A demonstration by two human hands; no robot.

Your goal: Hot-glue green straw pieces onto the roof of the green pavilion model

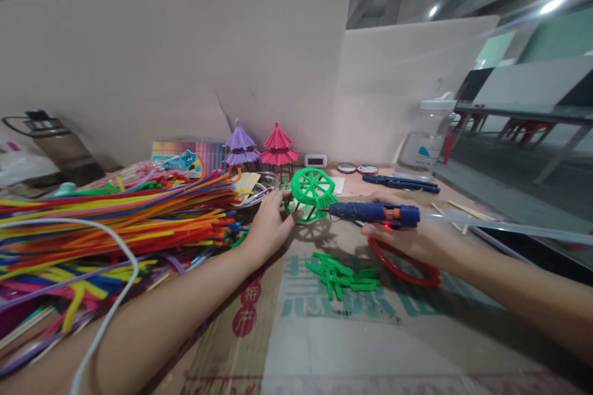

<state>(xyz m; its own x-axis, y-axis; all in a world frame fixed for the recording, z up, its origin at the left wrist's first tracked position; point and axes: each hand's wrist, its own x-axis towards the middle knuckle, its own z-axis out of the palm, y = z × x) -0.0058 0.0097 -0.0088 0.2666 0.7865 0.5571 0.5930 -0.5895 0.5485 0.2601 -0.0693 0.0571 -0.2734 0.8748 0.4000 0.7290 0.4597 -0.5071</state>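
Observation:
My left hand (pixel 269 225) holds the left side of a green pipe-cleaner pavilion frame (pixel 311 193) standing on the cardboard-covered table (pixel 324 345), fingers pinched on its edge. My right hand (pixel 407 236) grips a blue hot glue gun (pixel 377 213) lying level, its nozzle touching the frame's right side. A clear glue stick (pixel 509 227) trails out behind the gun. Short green pipe-cleaner pieces (pixel 345 276) lie in a pile in front of the frame. A red ring (pixel 403 266) lies under my right wrist.
A big heap of coloured pipe cleaners (pixel 115 222) fills the left. Finished purple (pixel 239 148) and pink pavilions (pixel 278 147) stand by the back board, beside a small clock (pixel 315 160). Blue pliers (pixel 401 183) and a plastic bottle (pixel 428 142) are at the right; a flask (pixel 55 142) at far left.

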